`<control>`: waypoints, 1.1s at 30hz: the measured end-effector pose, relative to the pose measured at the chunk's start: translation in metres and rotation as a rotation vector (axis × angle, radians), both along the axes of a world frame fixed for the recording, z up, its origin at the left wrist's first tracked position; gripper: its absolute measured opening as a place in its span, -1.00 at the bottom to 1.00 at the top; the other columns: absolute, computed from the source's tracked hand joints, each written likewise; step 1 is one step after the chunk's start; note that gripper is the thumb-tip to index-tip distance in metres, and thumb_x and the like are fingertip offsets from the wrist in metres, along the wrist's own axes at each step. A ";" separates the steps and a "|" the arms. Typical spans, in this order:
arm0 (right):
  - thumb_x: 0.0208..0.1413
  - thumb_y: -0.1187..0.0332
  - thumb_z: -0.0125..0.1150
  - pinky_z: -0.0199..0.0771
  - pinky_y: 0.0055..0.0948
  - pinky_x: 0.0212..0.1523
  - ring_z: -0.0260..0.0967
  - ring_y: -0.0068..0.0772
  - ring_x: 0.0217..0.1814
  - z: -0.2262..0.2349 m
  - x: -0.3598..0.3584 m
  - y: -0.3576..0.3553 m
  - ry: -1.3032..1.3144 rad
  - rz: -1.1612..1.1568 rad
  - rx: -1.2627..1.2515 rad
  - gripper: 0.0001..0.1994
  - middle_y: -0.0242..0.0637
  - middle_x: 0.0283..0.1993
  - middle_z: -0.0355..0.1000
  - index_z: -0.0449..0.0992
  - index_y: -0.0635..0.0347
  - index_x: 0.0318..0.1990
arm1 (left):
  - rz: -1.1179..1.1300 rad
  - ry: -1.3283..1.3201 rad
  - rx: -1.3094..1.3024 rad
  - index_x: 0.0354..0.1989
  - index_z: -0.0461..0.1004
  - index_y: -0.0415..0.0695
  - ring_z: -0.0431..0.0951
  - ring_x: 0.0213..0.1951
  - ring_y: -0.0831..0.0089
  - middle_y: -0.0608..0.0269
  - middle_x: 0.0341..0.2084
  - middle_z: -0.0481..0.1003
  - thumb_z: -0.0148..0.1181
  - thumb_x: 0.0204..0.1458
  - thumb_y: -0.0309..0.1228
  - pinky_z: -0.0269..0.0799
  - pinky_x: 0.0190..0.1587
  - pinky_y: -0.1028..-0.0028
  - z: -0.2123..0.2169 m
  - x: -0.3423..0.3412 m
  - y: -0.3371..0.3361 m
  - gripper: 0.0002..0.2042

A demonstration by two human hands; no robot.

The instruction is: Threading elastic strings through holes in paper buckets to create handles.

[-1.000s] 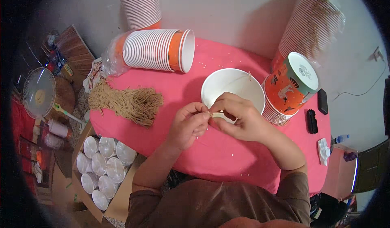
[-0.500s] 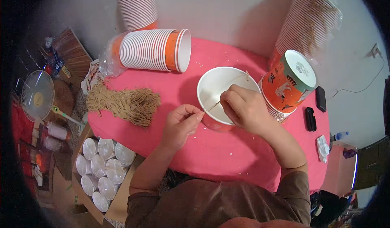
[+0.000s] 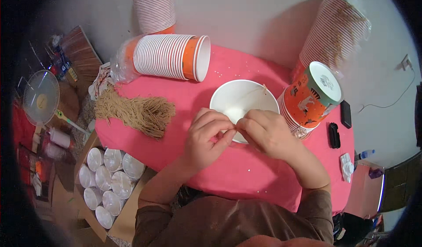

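A white-lined paper bucket (image 3: pixel 246 98) stands upright in front of me, with a thin tan cord (image 3: pixel 259 90) passing across its inside near the far right rim. My left hand (image 3: pixel 210 137) and my right hand (image 3: pixel 267 133) meet over the near rim, fingertips pinched together. Both are closed on the cord's end, most of which the fingers hide. To the left lies a thick bundle of tan cords (image 3: pixel 136 111). Just right of the bucket, an upside-down orange and green bucket (image 3: pixel 303 98) tops a nested stack, with bits of cord by its rim.
A stack of nested buckets (image 3: pixel 162 58) lies on its side on the pink tablecloth (image 3: pixel 233 174); taller stacks (image 3: pixel 332 33) rise behind. Small white dots lie scattered about. Black objects (image 3: pixel 334 135) and a crumpled tissue (image 3: pixel 346 167) sit at right. A cardboard box (image 3: pixel 132 218) holds several clear-topped cups.
My left hand has moved right and up until its fingertips meet those of my right hand. The stretch of cord that showed between them is now hidden. The view has shifted slightly.
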State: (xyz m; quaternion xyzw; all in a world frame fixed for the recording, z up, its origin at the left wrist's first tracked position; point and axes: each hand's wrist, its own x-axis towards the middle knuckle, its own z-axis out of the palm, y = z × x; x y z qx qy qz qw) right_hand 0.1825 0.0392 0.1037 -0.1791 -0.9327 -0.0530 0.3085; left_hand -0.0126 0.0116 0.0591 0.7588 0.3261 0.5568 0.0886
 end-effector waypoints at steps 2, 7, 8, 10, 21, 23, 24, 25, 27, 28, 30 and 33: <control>-0.12 0.44 0.23 0.38 -0.33 -0.52 0.40 -0.28 -0.45 0.000 0.001 -0.004 0.002 -0.006 0.015 -0.79 -0.28 -0.43 0.31 0.43 0.22 -0.27 | 0.002 -0.006 -0.027 -0.44 0.46 -0.18 0.45 -0.33 0.28 0.22 -0.40 0.49 0.30 -0.16 -0.60 0.35 -0.27 0.35 -0.004 0.000 0.000 -0.86; -0.14 0.30 0.15 0.37 -0.43 -0.51 0.36 -0.39 -0.35 0.003 0.007 -0.011 -0.186 -0.103 0.217 -0.72 -0.38 -0.39 0.27 0.43 0.16 -0.22 | 0.001 0.080 -0.106 -0.45 0.42 -0.19 0.46 -0.20 0.19 0.13 -0.31 0.49 0.24 -0.18 -0.67 0.34 -0.09 0.29 -0.007 -0.006 -0.002 -0.84; -0.14 0.30 0.15 0.37 -0.43 -0.51 0.36 -0.39 -0.35 0.005 0.012 -0.008 -0.186 -0.107 0.217 -0.72 -0.38 -0.39 0.27 0.43 0.16 -0.22 | 0.040 0.100 -0.076 -0.44 0.42 -0.17 0.45 -0.19 0.20 0.15 -0.28 0.48 0.24 -0.18 -0.63 0.31 -0.04 0.25 -0.007 -0.007 -0.002 -0.85; -0.12 0.31 0.15 0.35 -0.42 -0.50 0.35 -0.36 -0.36 0.012 0.030 0.002 -0.101 -0.197 0.286 -0.73 -0.36 -0.37 0.28 0.44 0.17 -0.22 | 0.074 0.122 -0.045 -0.43 0.42 -0.14 0.45 -0.18 0.21 0.16 -0.24 0.48 0.24 -0.17 -0.59 0.28 0.01 0.20 -0.010 -0.011 -0.002 -0.86; -0.12 0.43 0.24 0.35 -0.27 -0.45 0.35 -0.23 -0.42 0.007 0.080 -0.004 0.055 -0.226 0.131 -0.74 -0.28 -0.44 0.31 0.42 0.20 -0.21 | 0.089 0.497 0.000 -0.26 0.46 -0.09 0.30 0.19 0.03 0.14 0.08 0.39 0.38 -0.22 -0.43 0.06 0.27 -0.02 -0.008 -0.033 0.019 -0.69; -0.11 0.40 0.25 0.36 -0.26 -0.43 0.35 -0.21 -0.40 -0.001 0.085 -0.010 0.027 -0.200 0.102 -0.71 -0.27 -0.42 0.32 0.43 0.20 -0.17 | -0.040 0.336 -0.027 -0.24 0.42 -0.08 0.26 0.24 0.02 0.16 0.03 0.40 0.45 -0.27 -0.41 0.06 0.27 -0.02 -0.024 -0.038 0.036 -0.61; -0.10 0.37 0.25 0.36 -0.24 -0.41 0.36 -0.18 -0.39 -0.004 0.088 -0.014 -0.002 -0.172 0.066 -0.69 -0.26 -0.40 0.33 0.45 0.19 -0.14 | -0.090 0.268 -0.018 -0.24 0.41 -0.08 0.28 0.22 0.02 0.16 0.01 0.41 0.45 -0.28 -0.42 0.08 0.27 -0.01 -0.026 -0.038 0.041 -0.60; -0.10 0.25 0.27 0.37 -0.25 -0.30 0.36 -0.21 -0.29 -0.002 0.086 -0.021 -0.077 -0.144 -0.006 -0.55 -0.23 -0.27 0.36 0.46 0.12 0.01 | -0.119 0.190 0.014 -0.24 0.39 -0.10 0.35 0.17 0.07 0.13 -0.06 0.43 0.47 -0.28 -0.45 0.17 0.23 0.10 -0.027 -0.038 0.045 -0.59; -0.13 0.16 0.30 0.35 -0.30 -0.21 0.34 -0.28 -0.20 0.002 0.075 -0.033 -0.119 -0.052 -0.017 -0.45 -0.22 -0.13 0.33 0.45 0.01 0.10 | -0.206 -0.081 -0.147 -0.23 0.39 -0.12 0.38 0.11 0.18 0.15 -0.09 0.43 0.45 -0.22 -0.44 0.23 0.18 0.20 -0.035 -0.031 0.045 -0.62; -0.13 0.19 0.29 0.34 -0.31 -0.18 0.32 -0.31 -0.15 0.003 0.073 -0.042 -0.193 -0.067 -0.077 -0.41 -0.21 -0.04 0.30 0.42 -0.11 0.17 | -0.291 -0.353 -0.312 -0.21 0.39 -0.13 0.41 0.05 0.29 0.16 -0.12 0.44 0.44 -0.16 -0.43 0.28 0.13 0.29 -0.037 -0.026 0.045 -0.64; -0.10 0.25 0.26 0.35 -0.32 -0.19 0.33 -0.30 -0.18 -0.003 0.065 -0.049 -0.190 -0.093 0.062 -0.44 -0.20 -0.07 0.32 0.43 -0.12 0.17 | -0.388 -0.475 -0.562 -0.15 0.38 -0.17 0.40 -0.06 0.49 0.21 -0.16 0.44 0.34 0.01 -0.38 0.31 0.03 0.45 -0.040 -0.019 0.045 -0.70; -0.07 0.29 0.26 0.39 -0.29 -0.20 0.37 -0.25 -0.21 0.006 0.071 -0.046 -0.169 -0.134 -0.063 -0.48 -0.16 -0.11 0.35 0.45 -0.05 0.15 | -0.453 -0.497 -0.727 -0.07 0.38 -0.20 0.39 -0.13 0.58 0.28 -0.18 0.44 0.21 0.14 -0.35 0.32 -0.03 0.50 -0.043 -0.010 0.050 -0.73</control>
